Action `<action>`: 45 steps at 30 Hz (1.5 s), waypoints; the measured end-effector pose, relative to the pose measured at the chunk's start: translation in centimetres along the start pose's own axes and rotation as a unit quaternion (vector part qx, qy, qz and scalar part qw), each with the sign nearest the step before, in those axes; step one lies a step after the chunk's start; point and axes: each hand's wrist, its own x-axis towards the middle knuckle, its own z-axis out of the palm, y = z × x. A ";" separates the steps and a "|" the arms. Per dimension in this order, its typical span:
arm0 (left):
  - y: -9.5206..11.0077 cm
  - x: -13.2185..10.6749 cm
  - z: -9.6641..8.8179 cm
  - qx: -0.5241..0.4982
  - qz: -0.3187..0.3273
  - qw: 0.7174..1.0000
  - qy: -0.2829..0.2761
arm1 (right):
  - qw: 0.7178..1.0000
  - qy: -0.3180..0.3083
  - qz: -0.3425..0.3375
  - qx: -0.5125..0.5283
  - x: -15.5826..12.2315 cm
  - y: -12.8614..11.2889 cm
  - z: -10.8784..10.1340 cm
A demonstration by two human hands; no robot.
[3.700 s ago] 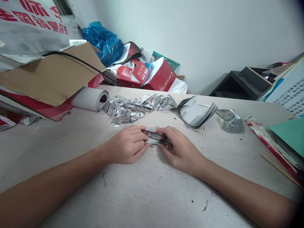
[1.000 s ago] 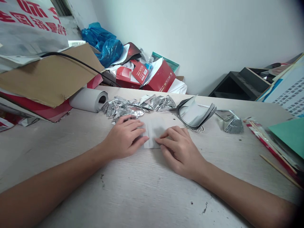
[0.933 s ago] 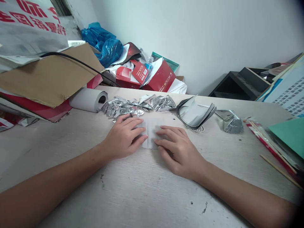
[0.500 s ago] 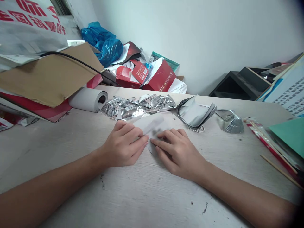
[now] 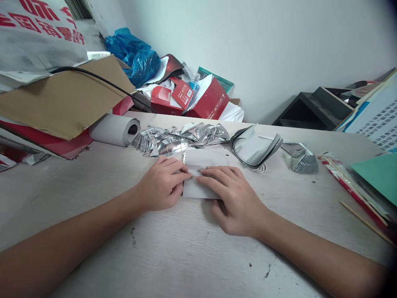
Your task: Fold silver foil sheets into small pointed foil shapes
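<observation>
In the head view, the white sheet [image 5: 198, 190] lies on the tabletop [image 5: 186, 252] between the two hands, a crosswise crease near its middle. The left hand [image 5: 166, 182] has its fingers drawn together at the sheet's left edge (whether the thumb pinches it, the view cannot tell). The right hand [image 5: 234, 196] lies with fingers extended over the sheet's right part, the thumb held apart beside the near edge.

From that near edge, a broad stretch of tabletop runs toward the wearer between the forearms. Beyond the far edge, room is tighter: crumpled silver foil pieces [image 5: 173, 147] lie just behind, and a curled stack of sheets [image 5: 254, 149] sits to the far right of it. A paper roll [image 5: 108, 130] lies farther left.

Among the containers, a red box [image 5: 214, 101] past the table's back edge holds white papers. The blue plastic bag [image 5: 141, 60] is bunched up, its contents hidden. At right, a red-edged clear packet [image 5: 350, 178] contains thin sticks.
</observation>
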 end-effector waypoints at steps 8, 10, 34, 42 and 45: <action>0.0 0.4 -0.2 -0.023 -0.206 0.977 0.054 | 1.000 0.020 -0.005 0.001 0.0 0.0 0.2; -0.1 0.6 -0.1 -0.024 -0.253 0.966 0.046 | 1.000 0.007 -0.015 0.008 0.0 -0.1 0.1; 1.4 1.1 -0.4 -0.268 -0.212 0.940 0.007 | 0.995 -0.031 -0.057 -0.082 0.1 -1.1 -0.1; 1.4 1.0 -0.1 -0.235 -0.176 0.956 -0.004 | 0.993 0.029 -0.065 -0.092 -0.1 -0.9 -0.2; 1.5 0.9 -0.2 -0.220 -0.160 0.962 -0.014 | 0.986 0.123 -0.025 -0.106 -0.3 -1.1 -0.2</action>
